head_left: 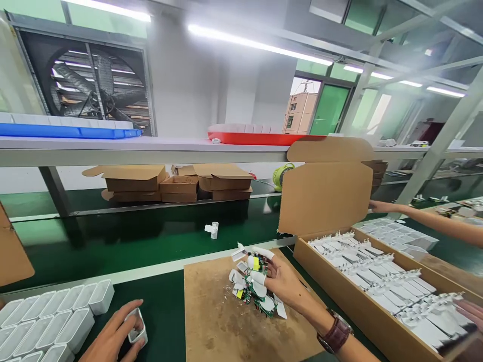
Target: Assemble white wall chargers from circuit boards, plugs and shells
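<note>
My left hand (116,332) is closed around a small white plastic housing (138,328) with an open hollow, low over the green table. Beside it stand rows of similar white housings (56,327). My right hand (281,276), with white covers on the thumb and index finger and a watch on the wrist, is at a pile of small circuit boards (260,291) with white parts and yellow patches. Between that thumb and finger is a green circuit board (263,264); its contact with them is partly hidden. The pile lies on a brown board (211,311).
A long cardboard box (335,291) holds rows of white parts, its lid raised. One white piece (213,230) lies on the green belt (151,231). Another person's arm (433,218) reaches in from the right; a blurred hand (470,306) is over the box. A shelf (169,151) crosses above.
</note>
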Demonstrator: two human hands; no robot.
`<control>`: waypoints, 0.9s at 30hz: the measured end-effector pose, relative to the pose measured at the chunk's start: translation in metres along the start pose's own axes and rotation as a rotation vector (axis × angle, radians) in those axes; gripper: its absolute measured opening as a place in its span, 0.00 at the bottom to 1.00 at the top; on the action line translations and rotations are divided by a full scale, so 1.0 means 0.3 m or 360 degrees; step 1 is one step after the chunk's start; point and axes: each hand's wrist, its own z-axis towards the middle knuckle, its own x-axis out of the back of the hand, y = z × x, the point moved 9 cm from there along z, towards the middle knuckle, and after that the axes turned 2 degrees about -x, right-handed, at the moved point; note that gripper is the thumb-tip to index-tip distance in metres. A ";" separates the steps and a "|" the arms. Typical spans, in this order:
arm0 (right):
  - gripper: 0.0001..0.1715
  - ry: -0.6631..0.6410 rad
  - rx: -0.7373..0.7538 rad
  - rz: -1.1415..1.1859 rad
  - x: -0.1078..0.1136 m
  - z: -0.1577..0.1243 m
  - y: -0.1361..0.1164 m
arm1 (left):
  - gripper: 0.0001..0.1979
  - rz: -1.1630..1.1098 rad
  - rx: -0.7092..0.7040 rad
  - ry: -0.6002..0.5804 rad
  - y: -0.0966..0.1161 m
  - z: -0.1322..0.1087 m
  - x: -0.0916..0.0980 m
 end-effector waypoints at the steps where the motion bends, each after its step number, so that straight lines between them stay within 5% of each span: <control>1: 0.41 -0.0036 0.0025 0.0020 -0.031 0.001 -0.022 | 0.10 -0.0060 0.0021 0.0053 -0.006 0.003 -0.004; 8: 0.23 -0.0542 0.0082 -0.0183 -0.362 0.033 -0.152 | 0.24 -0.0282 0.0202 0.0250 -0.039 -0.005 -0.048; 12: 0.23 -0.0809 0.0114 -0.0443 -0.555 0.087 -0.157 | 0.25 -0.0344 0.0286 0.0296 -0.036 -0.043 -0.045; 19: 0.24 -0.0836 0.0363 -0.0709 -0.752 0.100 -0.184 | 0.24 -0.0432 0.0210 0.0360 -0.009 -0.042 -0.005; 24: 0.56 -0.0800 0.0485 -0.0641 -0.812 0.075 -0.119 | 0.27 -0.0488 0.0212 0.0353 -0.002 -0.038 0.003; 27: 0.60 -0.0701 0.0729 -0.0578 -0.855 0.087 -0.096 | 0.30 -0.0481 0.0213 0.0382 -0.014 -0.045 -0.004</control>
